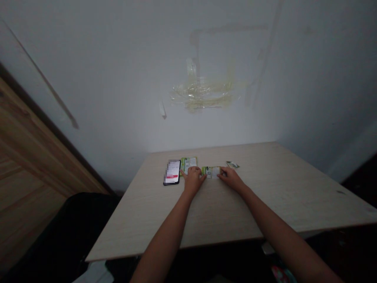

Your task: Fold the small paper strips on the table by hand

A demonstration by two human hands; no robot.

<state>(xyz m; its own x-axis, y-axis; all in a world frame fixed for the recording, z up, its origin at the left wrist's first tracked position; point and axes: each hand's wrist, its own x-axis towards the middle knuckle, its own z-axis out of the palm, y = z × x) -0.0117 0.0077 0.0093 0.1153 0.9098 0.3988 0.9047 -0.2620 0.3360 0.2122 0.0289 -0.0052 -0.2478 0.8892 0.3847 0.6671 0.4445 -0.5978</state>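
Observation:
Both of my hands rest low over the table at a small green-and-white printed packet point(212, 172), which lies flat or nearly so. Its left end is pinched between the fingers of my left hand point(193, 180). At the right end, the thumb and fingers of my right hand point(232, 179) close on its edge. A second green-and-white packet point(189, 162) lies just behind my left hand, which hides its lower part. Beyond my right hand sits a small crumpled green-and-white piece point(232, 164). The fine print is too small to read.
A phone point(172, 173) with a lit screen lies left of my left hand. The pale wooden table point(224, 220) meets a wall point(123, 90) at its back edge. Clear tape point(203, 94) is stuck on that wall. A wooden panel point(32, 165) stands at the far left.

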